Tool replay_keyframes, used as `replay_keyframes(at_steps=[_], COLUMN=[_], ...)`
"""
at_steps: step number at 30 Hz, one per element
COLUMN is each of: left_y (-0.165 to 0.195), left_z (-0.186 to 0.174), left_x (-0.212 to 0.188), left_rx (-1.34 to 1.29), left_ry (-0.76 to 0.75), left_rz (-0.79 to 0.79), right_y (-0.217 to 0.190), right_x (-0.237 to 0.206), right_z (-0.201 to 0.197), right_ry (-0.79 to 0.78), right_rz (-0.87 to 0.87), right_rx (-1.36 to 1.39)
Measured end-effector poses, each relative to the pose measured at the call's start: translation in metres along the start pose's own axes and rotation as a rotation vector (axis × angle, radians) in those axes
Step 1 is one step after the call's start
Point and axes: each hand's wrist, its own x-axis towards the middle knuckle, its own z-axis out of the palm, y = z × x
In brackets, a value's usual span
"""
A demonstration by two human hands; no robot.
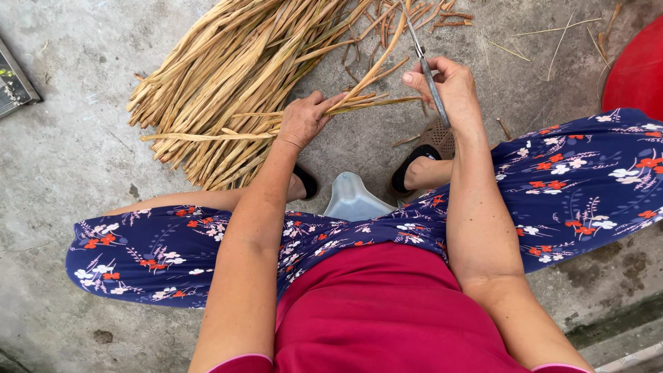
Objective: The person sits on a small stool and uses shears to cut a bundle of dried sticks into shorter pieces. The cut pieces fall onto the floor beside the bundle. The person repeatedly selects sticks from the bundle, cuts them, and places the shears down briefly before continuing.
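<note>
Straw everywhere in the head view, basically. Big pile of dried tan stalks [235, 76] lies on the concrete floor [62, 159], and that pile is my landmark for the rest.

Left hand [304, 119] sits at the pile's lower right edge, its grip clamped on a small bunch of stalks [366, 102] that pokes out to the right of the pile, with one long stalk curving up and away from it.

Right hand [449, 86] is further right of the pile, its grip closed round a thin metal blade [423, 59], looks like a knife or narrow scissors, can't tell which. The tip points up toward the loose stalk ends at the pile's top right, and the blade crosses just beside the curving stalk.

Below the pile you see two feet in dark sandals [414, 162], a pale plastic stool edge [352, 200] between them, floral navy trousers [587, 179] and a red top [387, 311]. Far right of the pile there's a red round thing [639, 69], cut off by the frame. Far left of the pile, the corner of a dark flat object [12, 83].
</note>
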Motion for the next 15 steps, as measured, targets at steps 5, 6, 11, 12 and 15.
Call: replay_keyframes(at_steps=[5, 6, 11, 12, 15], left_y=[-0.006, -0.009, -0.023, -0.026, -0.033], left_z=[0.014, 0.016, 0.011, 0.007, -0.005], left_x=[0.0, 0.002, 0.012, 0.013, 0.013], left_rx=[-0.248, -0.366, -1.096, -1.187, -1.278], left_ry=[-0.001, 0.002, 0.001, 0.023, 0.035], left_rz=[-0.221, -0.304, -0.703, -0.717, -0.732], right_y=[0.006, 0.008, 0.024, 0.026, 0.031], right_x=[0.001, 0.002, 0.008, 0.009, 0.01], right_z=[-0.002, -0.002, -0.005, -0.005, -0.002], right_ry=[0.126, 0.185, 0.363, 0.363, 0.362], right_rz=[0.012, -0.004, -0.012, -0.009, 0.002], right_rx=[0.118, 0.185, 0.46, 0.478, 0.503])
